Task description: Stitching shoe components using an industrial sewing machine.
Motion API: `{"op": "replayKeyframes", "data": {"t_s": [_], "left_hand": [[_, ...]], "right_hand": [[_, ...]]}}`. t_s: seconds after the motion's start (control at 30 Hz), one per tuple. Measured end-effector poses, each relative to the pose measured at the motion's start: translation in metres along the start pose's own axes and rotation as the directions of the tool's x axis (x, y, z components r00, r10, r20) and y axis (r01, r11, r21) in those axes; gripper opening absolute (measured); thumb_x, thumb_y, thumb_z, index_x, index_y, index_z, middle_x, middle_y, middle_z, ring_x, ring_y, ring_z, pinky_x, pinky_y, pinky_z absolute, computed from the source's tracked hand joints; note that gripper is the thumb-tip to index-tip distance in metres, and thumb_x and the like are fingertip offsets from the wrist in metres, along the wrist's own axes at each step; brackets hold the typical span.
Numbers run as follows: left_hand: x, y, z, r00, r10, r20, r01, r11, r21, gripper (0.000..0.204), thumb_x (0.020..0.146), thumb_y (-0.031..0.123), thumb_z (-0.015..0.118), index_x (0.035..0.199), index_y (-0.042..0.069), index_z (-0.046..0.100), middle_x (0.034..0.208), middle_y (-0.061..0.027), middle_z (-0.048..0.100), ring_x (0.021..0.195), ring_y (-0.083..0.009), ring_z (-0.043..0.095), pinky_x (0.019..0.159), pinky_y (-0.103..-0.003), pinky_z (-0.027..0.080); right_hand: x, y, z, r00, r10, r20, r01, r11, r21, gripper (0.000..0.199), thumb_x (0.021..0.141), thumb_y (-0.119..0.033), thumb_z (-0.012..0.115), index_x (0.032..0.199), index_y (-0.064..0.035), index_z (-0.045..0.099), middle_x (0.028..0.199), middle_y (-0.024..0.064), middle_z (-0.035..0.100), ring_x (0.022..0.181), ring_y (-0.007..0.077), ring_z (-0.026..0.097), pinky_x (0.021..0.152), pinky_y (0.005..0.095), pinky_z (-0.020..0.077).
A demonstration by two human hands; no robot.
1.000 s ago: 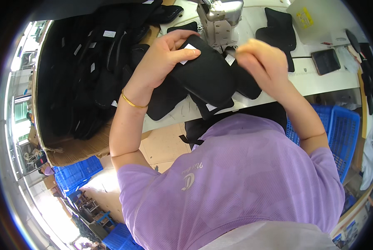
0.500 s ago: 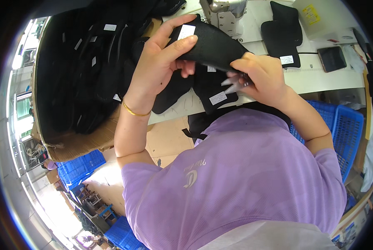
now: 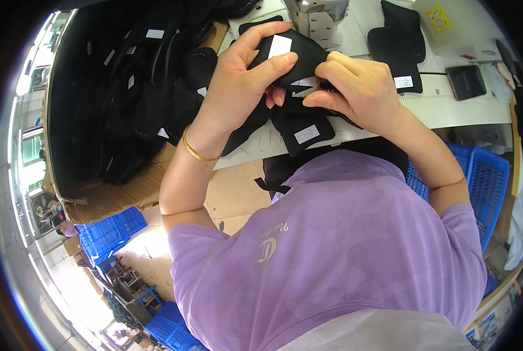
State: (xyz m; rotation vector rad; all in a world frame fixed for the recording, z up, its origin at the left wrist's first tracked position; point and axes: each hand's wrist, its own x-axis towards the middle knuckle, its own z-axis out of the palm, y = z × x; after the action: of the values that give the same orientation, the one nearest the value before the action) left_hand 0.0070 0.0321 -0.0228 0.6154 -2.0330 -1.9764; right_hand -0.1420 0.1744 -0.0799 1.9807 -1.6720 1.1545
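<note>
My left hand grips a black fabric piece with a white label, thumb on top near the label. My right hand pinches the same piece from the right side, fingers curled on its edge. Both hands hold it above the white sewing table. Beneath them lies another black fabric piece with a white label, hanging over the table's front edge. A gold bangle sits on my left wrist.
A cardboard box full of black fabric pieces stands at the left. A sewing machine is behind the hands. More black pieces, a dark phone and a pale container lie on the table. Blue crates are at right.
The hands have drawn closer together on the black piece and brought it nearer, with the right hand now pinching its edge beside the left thumb.
</note>
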Motion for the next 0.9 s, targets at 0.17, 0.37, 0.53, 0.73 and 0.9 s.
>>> {"op": "replayKeyframes", "data": {"t_s": [0.17, 0.37, 0.53, 0.73, 0.9], "left_hand": [[0.001, -0.004, 0.002, 0.998, -0.051, 0.033, 0.052, 0.999, -0.013, 0.043, 0.091, 0.013, 0.065, 0.13, 0.001, 0.053, 0.075, -0.0037, 0.063, 0.051, -0.0079, 0.057, 0.044, -0.021, 0.044], [-0.001, -0.001, 0.009, 0.997, -0.069, 0.045, 0.069, 0.997, -0.014, 0.044, 0.091, 0.013, 0.066, 0.13, 0.001, 0.051, 0.075, -0.0028, 0.061, 0.051, -0.0074, 0.056, 0.045, -0.02, 0.043], [-0.016, -0.001, 0.02, 0.996, -0.01, 0.084, 0.009, 1.0, 0.013, 0.047, 0.093, 0.012, 0.062, 0.137, 0.007, 0.046, 0.084, -0.0035, 0.061, 0.054, -0.0053, 0.054, 0.047, -0.019, 0.043], [-0.018, -0.028, -0.013, 0.814, 0.567, 0.124, -0.413, 0.417, 0.809, 0.078, 0.079, 0.027, 0.079, 0.141, 0.002, 0.04, 0.102, -0.0123, 0.062, 0.091, -0.0261, 0.059, 0.072, -0.035, 0.052], [-0.01, -0.042, -0.008, 0.918, 0.368, -0.146, 0.15, 0.02, 0.989, 0.079, 0.077, 0.039, 0.078, 0.132, -0.007, 0.045, 0.117, -0.0282, 0.053, 0.101, -0.0381, 0.058, 0.074, -0.039, 0.055]], "right_hand": [[-0.004, 0.001, 0.002, 0.999, 0.005, -0.035, -0.002, 0.995, 0.095, 0.043, 0.08, -0.045, 0.072, 0.075, -0.0069, 0.054, 0.066, 0.0035, 0.048, 0.049, 0.0185, 0.052, 0.044, 0.031, 0.0407], [-0.008, 0.003, -0.002, 0.991, 0.126, -0.042, -0.117, 0.979, 0.166, 0.034, 0.083, -0.037, 0.074, 0.081, -0.0055, 0.061, 0.07, 0.0045, 0.056, 0.052, 0.019, 0.054, 0.049, 0.0291, 0.0435], [-0.015, 0.021, -0.017, 0.777, 0.612, 0.147, -0.603, 0.657, 0.453, 0.023, 0.087, -0.022, 0.072, 0.101, -0.0044, 0.067, 0.079, -0.0034, 0.062, 0.07, 0.0045, 0.054, 0.064, 0.0227, 0.0444], [-0.006, 0.09, -0.108, 0.446, 0.515, 0.732, -0.858, 0.48, 0.184, 0.025, 0.083, -0.024, 0.071, 0.093, -0.0017, 0.068, 0.079, -0.003, 0.063, 0.073, 0.0026, 0.055, 0.063, 0.02, 0.0441], [0.028, 0.149, -0.104, 0.678, 0.696, 0.236, -0.723, 0.689, 0.043, 0.044, 0.092, -0.043, 0.063, 0.108, -0.002, 0.067, 0.089, 0.0007, 0.064, 0.07, 0.0056, 0.056, 0.068, 0.0224, 0.0436]]}}
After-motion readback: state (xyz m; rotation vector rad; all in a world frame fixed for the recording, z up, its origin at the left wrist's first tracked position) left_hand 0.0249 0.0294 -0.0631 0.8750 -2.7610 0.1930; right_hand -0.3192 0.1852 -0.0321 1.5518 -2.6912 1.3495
